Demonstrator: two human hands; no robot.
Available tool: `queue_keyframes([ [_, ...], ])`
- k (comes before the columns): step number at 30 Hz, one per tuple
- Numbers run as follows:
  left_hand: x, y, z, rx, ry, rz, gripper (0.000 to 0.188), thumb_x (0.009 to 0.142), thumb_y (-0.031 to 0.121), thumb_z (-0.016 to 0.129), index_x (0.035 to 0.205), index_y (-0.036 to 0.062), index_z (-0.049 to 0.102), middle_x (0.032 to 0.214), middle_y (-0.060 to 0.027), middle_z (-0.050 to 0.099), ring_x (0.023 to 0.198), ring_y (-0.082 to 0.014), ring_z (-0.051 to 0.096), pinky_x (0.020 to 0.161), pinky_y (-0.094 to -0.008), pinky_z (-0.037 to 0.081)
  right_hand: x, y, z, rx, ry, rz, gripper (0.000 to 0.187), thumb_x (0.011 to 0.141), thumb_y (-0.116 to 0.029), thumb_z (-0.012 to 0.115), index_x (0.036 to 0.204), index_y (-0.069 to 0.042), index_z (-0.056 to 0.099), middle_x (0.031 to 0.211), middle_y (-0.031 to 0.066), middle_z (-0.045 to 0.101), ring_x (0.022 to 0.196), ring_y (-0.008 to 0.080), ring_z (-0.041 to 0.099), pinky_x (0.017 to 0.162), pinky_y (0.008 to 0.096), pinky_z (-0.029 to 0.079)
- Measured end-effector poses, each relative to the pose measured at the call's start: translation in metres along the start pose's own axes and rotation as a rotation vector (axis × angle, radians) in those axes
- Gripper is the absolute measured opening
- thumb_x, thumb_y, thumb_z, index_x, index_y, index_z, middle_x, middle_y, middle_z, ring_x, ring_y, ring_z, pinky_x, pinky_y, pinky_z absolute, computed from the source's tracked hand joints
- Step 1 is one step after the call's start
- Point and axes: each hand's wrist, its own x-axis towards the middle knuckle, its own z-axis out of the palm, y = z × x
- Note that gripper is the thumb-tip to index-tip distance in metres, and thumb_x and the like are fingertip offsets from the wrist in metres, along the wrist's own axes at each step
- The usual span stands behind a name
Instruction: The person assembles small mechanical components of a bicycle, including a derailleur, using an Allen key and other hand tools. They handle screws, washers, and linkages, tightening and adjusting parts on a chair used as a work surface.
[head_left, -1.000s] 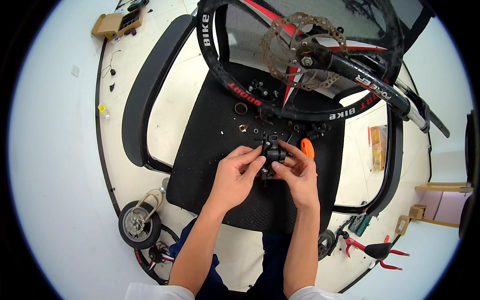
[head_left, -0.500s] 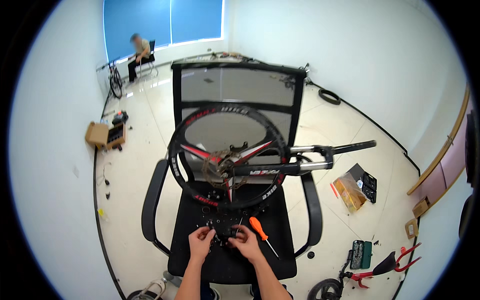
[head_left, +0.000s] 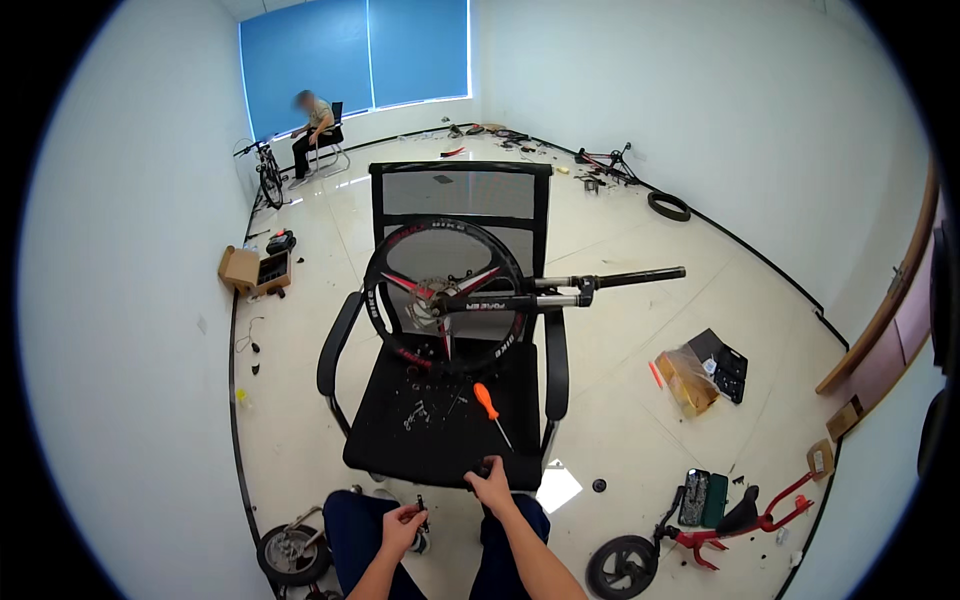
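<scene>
Head view only: wide fisheye, upright, worn on the person's head, looking ahead and down, with legs point(head_left: 356, 540), left hand point(head_left: 402, 526) and right hand point(head_left: 490, 487) low in frame, nearest the lens. Office chair point(head_left: 400, 456) close by at mid-frame, seen from above its front edge. Beyond, floor point(head_left: 590, 420) recedes to distant blue blinds point(head_left: 305, 70); side wall point(head_left: 130, 300) and wooden door frame point(head_left: 890, 290) bow along the dark rim.

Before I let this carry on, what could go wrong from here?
The small dark part in the left hand is in front of the seat, so a slip could send it to the floor. The loose metal bits on the seat could be knocked and scattered. The wheel has a fork jutting past the right armrest; a bump there might tip it.
</scene>
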Motion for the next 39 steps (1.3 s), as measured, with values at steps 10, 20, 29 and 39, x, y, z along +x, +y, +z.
queue_keyframes([
  [10, -0.052, -0.035, 0.011, -0.141, -0.006, 0.025, 0.033, 0.086, 0.012, 0.077, 0.111, -0.008, 0.067, 0.092, -0.0118, 0.072, 0.077, -0.017, 0.068, 0.062, -0.0304, 0.055, -0.096, -0.056, -0.048, 0.148, -0.422, 0.118, 0.041, 0.085, -0.014, 0.075, 0.116, 0.006, 0.058, 0.085, 0.0084, 0.063, 0.068, 0.013, 0.058, 0.062, 0.0289, 0.046],
  [20, -0.073, -0.08, 0.013, -0.235, -0.023, -0.091, 0.033, 0.089, 0.015, 0.073, 0.114, -0.0055, 0.069, 0.098, -0.0107, 0.073, 0.079, -0.0166, 0.069, 0.067, -0.03, 0.057, -0.123, -0.045, -0.012, 0.646, -0.568, 0.3, 0.039, 0.096, -0.02, 0.066, 0.129, -0.004, 0.053, 0.098, 0.0131, 0.069, 0.075, 0.0186, 0.065, 0.065, 0.0302, 0.052],
  [29, -0.083, -0.106, 0.004, -0.231, -0.272, -0.131, 0.037, 0.097, 0.019, 0.064, 0.126, -0.0034, 0.064, 0.1, -0.009, 0.072, 0.084, -0.0156, 0.068, 0.075, -0.0284, 0.054, -0.139, -0.067, 0.021, 0.336, -0.57, 0.19, 0.057, 0.075, -0.001, 0.083, 0.116, -0.007, 0.044, 0.093, 0.0118, 0.068, 0.062, 0.016, 0.063, 0.051, 0.0268, 0.05],
  [39, -0.09, -0.093, -0.054, -0.469, -0.237, -0.304, 0.035, 0.097, 0.02, 0.065, 0.123, -0.0042, 0.064, 0.102, -0.008, 0.071, 0.087, -0.0139, 0.066, 0.076, -0.0265, 0.052, -0.113, -0.092, 0.051, 0.238, -0.491, 0.26, 0.031, 0.085, -0.007, 0.077, 0.101, 0.0, 0.052, 0.097, 0.0178, 0.071, 0.075, 0.029, 0.074, 0.057, 0.0342, 0.06],
])
